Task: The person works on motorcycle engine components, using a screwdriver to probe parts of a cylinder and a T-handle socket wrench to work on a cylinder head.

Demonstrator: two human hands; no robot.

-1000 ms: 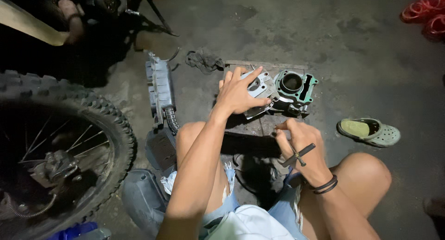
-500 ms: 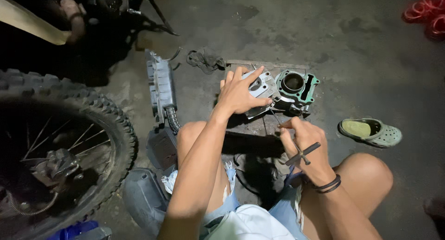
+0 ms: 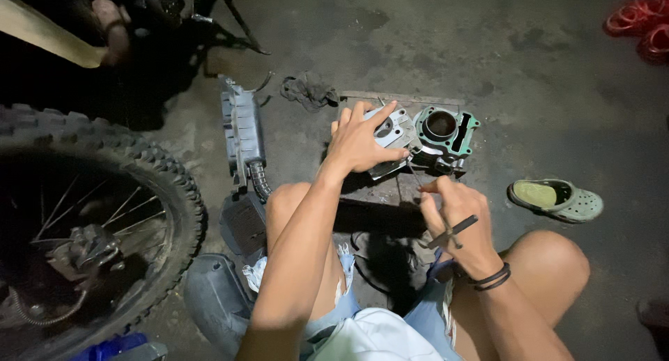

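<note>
My left hand [image 3: 360, 142] presses flat on a grey metal cylinder head [image 3: 390, 131], holding it against the floor. Right beside it stands an engine cylinder [image 3: 444, 131] with a green gasket face and a round bore. My right hand [image 3: 456, 218] grips a T-shaped hand tool [image 3: 451, 230]; its thin shaft points up toward the cylinder head. Both parts rest on a dark board [image 3: 390, 194] in front of my knees.
A knobby motorcycle wheel [image 3: 90, 214] fills the left. A grey exhaust muffler [image 3: 242, 134] and a dark rag [image 3: 306, 90] lie on the concrete floor. A green clog [image 3: 555, 199] lies at right, red sandals [image 3: 637, 26] at top right.
My right hand with the tool has shifted slightly up toward the cylinder head. My left hand stays on the head.
</note>
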